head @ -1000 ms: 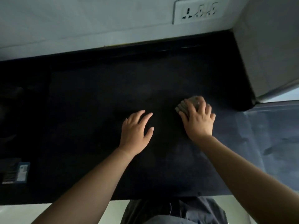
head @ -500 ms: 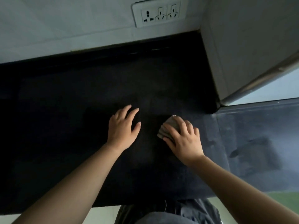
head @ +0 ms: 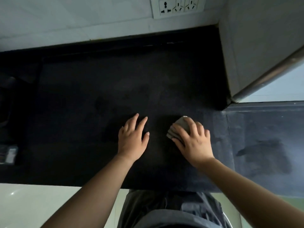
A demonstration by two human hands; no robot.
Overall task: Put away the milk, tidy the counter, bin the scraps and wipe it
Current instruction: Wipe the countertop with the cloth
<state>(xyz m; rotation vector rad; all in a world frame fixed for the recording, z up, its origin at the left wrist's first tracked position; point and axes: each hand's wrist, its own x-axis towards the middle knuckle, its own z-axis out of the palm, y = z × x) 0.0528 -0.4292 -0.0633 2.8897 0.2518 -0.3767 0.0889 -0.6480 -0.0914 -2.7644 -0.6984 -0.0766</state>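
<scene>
The right hand [head: 194, 142], fingers spread and pressing the folded grey cloth [head: 178, 128] flat on the dark table [head: 82, 112], has slid it leftward toward the empty, splayed left hand [head: 133, 139], so wiping is under way.

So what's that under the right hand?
A folded grey cloth pressed flat on the dark counter by the right hand. Its far edge shows; the rest is covered by the palm.
</scene>
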